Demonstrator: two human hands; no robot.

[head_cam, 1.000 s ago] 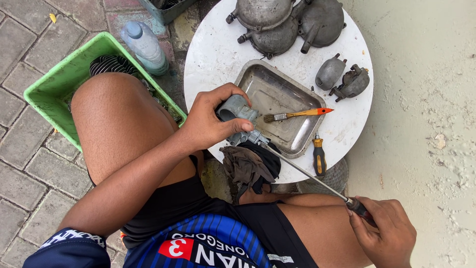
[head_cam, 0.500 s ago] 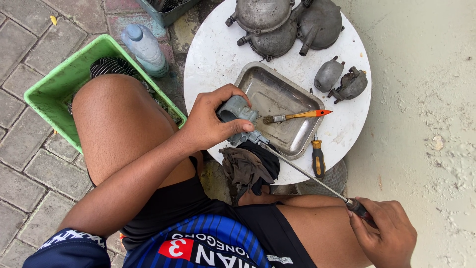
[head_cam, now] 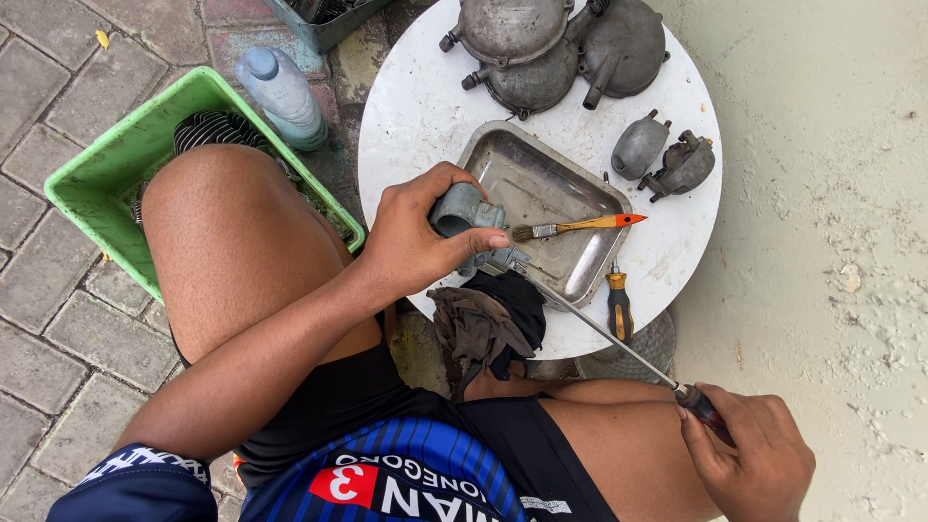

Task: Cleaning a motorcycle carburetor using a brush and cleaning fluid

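Note:
My left hand [head_cam: 418, 237] grips a small grey metal engine part [head_cam: 462, 215] at the near edge of a round white table [head_cam: 416, 116]. My right hand [head_cam: 749, 459], low at the right beside my knee, holds the handle of a long screwdriver [head_cam: 599, 329]. Its thin shaft runs up and left, and its tip meets the underside of the grey part. Just behind the part lies a shallow metal tray [head_cam: 580, 275] with an orange-handled brush [head_cam: 575, 227] resting across it.
A dark rag [head_cam: 488, 324] hangs off the table's near edge. A short yellow-and-black screwdriver [head_cam: 619, 304] lies beside the tray. Large grey engine covers [head_cam: 551, 43] and two smaller castings [head_cam: 662, 155] sit farther back. A green crate [head_cam: 106, 174] and plastic bottle [head_cam: 282, 95] stand on the paving at left.

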